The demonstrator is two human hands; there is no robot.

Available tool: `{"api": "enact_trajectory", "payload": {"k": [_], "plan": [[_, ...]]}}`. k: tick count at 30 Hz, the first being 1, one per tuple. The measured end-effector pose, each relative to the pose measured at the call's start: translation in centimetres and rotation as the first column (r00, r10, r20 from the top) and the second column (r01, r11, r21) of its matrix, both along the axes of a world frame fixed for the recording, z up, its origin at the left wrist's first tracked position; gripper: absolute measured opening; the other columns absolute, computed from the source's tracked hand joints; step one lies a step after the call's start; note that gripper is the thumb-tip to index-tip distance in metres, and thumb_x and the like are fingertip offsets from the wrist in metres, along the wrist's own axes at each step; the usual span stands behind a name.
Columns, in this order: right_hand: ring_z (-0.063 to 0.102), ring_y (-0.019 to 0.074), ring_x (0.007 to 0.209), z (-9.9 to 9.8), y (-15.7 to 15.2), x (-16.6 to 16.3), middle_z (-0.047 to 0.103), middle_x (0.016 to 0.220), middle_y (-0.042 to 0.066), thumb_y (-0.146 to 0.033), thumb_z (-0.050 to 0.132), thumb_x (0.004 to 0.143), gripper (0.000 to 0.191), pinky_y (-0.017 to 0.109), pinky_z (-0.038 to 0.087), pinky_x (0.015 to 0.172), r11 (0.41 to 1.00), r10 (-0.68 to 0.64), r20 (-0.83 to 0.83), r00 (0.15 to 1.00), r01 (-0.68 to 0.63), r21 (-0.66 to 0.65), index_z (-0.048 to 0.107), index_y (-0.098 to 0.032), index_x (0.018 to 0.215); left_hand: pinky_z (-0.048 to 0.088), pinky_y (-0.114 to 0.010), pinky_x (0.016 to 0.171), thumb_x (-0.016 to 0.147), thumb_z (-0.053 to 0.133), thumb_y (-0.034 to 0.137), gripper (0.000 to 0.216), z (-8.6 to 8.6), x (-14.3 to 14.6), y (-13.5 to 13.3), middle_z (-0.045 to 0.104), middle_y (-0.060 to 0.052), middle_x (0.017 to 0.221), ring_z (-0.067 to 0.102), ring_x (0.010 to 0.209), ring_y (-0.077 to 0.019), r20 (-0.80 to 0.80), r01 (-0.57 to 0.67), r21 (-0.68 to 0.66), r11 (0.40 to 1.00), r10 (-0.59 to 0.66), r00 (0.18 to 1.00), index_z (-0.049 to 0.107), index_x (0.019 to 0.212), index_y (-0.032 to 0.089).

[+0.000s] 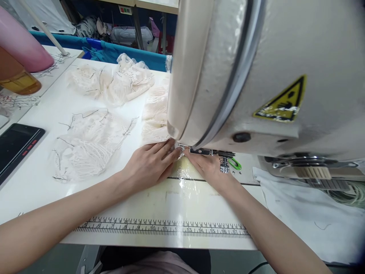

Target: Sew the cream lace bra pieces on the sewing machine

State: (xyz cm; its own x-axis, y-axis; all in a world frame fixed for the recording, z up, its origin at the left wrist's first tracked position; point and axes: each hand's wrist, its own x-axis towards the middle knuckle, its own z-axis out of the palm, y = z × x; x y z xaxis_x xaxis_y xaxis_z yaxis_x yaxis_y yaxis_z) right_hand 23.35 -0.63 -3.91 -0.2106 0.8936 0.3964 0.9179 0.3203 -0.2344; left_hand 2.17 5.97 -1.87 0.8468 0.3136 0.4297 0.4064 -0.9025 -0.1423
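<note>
My left hand (154,161) lies palm down on the sewing table with its fingers stretched out. Its fingertips touch a strip of white and cream lace fabric (155,114) that runs back beside the sewing machine head (225,72). My right hand (209,169) comes in from the other side, low by the needle area. The machine and a metal thread-tension knob (224,166) cover part of this hand, so its grip on the lace cannot be made out. A bit of lace edge (181,152) shows between the two hands. The needle is hidden.
Gathered lace pieces with dark thread ends lie at left, one nearer (88,148) and one farther (111,83). A phone (19,148) rests at the left edge. Green thread snips (235,163) sit behind my right wrist. A ruler strip (165,228) borders the front; white cloth (310,224) is at right.
</note>
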Motion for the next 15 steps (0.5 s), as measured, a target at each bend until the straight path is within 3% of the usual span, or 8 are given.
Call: {"api": "enact_trajectory", "payload": {"k": [4,6,9,13,15], "plan": [[0.053,0.0099,0.057,0.29,-0.06,0.03,0.068,0.076,-0.003,-0.020,0.037,0.102,0.034,0.025,0.042,0.058,1.000,-0.012,0.052,0.999,0.013,-0.023,0.069,-0.029,0.110,0.059,-0.036,0.081,0.098,0.045,0.025,0.033,-0.09,-0.06,-0.06,0.068,-0.015,0.123,0.070,0.106,-0.0263,-0.012,-0.013,-0.017,1.000,0.012,1.000,0.066,0.121,0.014],[0.053,0.0098,0.055,0.54,-0.18,0.07,0.069,0.074,-0.003,-0.025,0.044,0.101,0.028,0.025,0.041,0.058,1.000,-0.003,0.096,0.995,0.000,0.029,0.069,-0.029,0.112,0.058,-0.037,0.085,0.099,0.046,0.023,0.032,-0.18,-0.13,-0.15,0.068,-0.014,0.124,0.067,0.111,-0.0269,-0.003,0.003,-0.020,1.000,-0.003,1.000,0.065,0.122,0.014],[0.062,0.0117,0.064,0.75,-0.53,0.16,0.073,0.080,-0.001,-0.033,0.058,0.096,0.024,0.026,0.043,0.063,0.994,0.013,0.123,0.992,-0.026,0.106,0.068,-0.029,0.118,0.055,-0.038,0.096,0.098,0.047,0.017,0.030,-0.35,-0.27,-0.28,0.069,-0.012,0.123,0.063,0.119,-0.0263,0.019,0.066,-0.029,0.997,-0.066,0.998,0.065,0.122,0.011],[0.069,0.0128,0.082,0.72,-0.90,0.13,0.075,0.103,0.002,-0.034,0.055,0.098,0.026,0.026,0.049,0.073,0.995,0.090,0.043,0.995,-0.091,0.035,0.068,-0.025,0.119,0.055,-0.039,0.099,0.099,0.046,0.017,0.031,-0.44,-0.39,-0.30,0.069,-0.014,0.121,0.065,0.115,-0.0259,0.036,0.071,-0.053,0.996,-0.069,0.997,0.065,0.121,0.008],[0.068,0.0128,0.079,0.54,-0.92,0.05,0.075,0.102,0.003,-0.036,0.054,0.098,0.026,0.026,0.050,0.071,0.996,0.094,0.010,0.996,-0.094,0.010,0.069,-0.025,0.116,0.056,-0.040,0.099,0.098,0.047,0.017,0.030,-0.43,-0.40,-0.24,0.069,-0.015,0.122,0.066,0.115,-0.0265,0.042,0.064,-0.046,0.997,-0.062,0.997,0.065,0.120,0.007]]}}
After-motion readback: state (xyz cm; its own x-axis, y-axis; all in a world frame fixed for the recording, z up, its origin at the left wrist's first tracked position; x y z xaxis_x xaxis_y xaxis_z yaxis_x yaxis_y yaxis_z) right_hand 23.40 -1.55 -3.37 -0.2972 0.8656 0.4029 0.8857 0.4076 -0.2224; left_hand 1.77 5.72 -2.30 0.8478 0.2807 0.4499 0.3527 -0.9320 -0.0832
